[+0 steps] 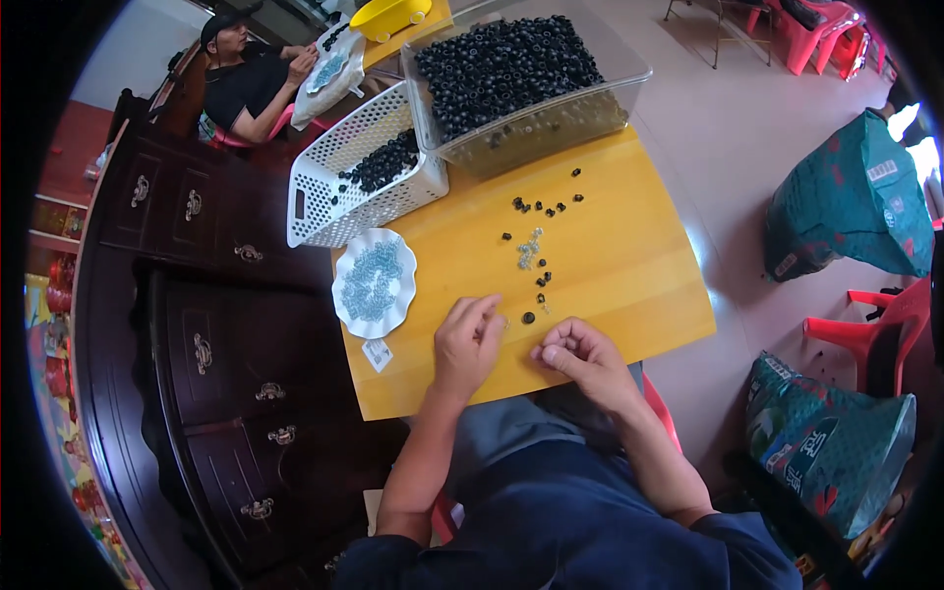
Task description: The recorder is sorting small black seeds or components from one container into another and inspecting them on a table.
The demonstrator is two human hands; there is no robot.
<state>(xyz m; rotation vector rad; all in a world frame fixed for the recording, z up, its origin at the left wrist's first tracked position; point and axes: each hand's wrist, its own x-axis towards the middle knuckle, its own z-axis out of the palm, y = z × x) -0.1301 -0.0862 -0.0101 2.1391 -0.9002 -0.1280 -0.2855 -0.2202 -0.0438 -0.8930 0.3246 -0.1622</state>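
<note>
Above the yellow tabletop (639,285), my left hand (468,346) has its fingers bent and drawn together; whatever they may hold is too small to make out. My right hand (587,364) is curled, thumb against fingers, near the table's front edge, and its contents are hidden. Between and just beyond the hands sits a small round black part (529,318). Farther off lie several more black pieces (539,206) and a little cluster of clear rings (529,250). A scalloped white plate (405,305) with many clear rings (374,280) stands left of my left hand.
A white perforated basket (315,216) and a large clear bin (551,133), both with black parts, stand at the far side. Dark drawers (226,364) border the left. Green sacks (846,197) and a red chair (865,329) are at right. Another person (246,88) sits far left.
</note>
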